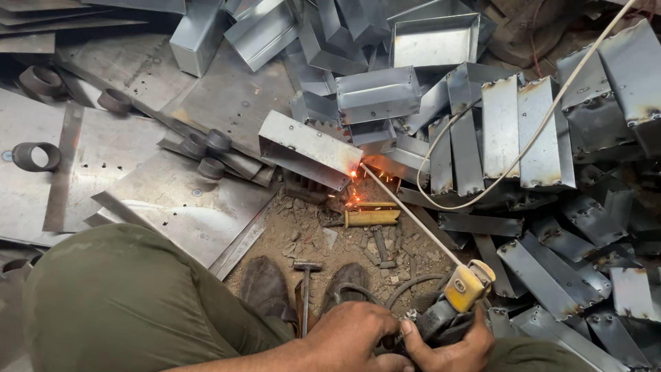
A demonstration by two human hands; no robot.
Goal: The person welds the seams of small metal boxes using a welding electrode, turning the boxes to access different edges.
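Note:
My right hand grips the black handle of a yellow-headed welding electrode holder at the bottom centre. My left hand is curled against the same handle, touching the right hand. A long thin electrode rod runs up and left from the holder. Its tip meets the lower right corner of an open sheet-metal box, where orange sparks fly. The box lies tilted on the ground, apart from the heaps around it.
Welded metal boxes are piled right and behind. Flat steel sheets and short pipe rings cover the left. A small hammer stands between my shoes. A brass-coloured bar lies on rubble; a pale cable loops above.

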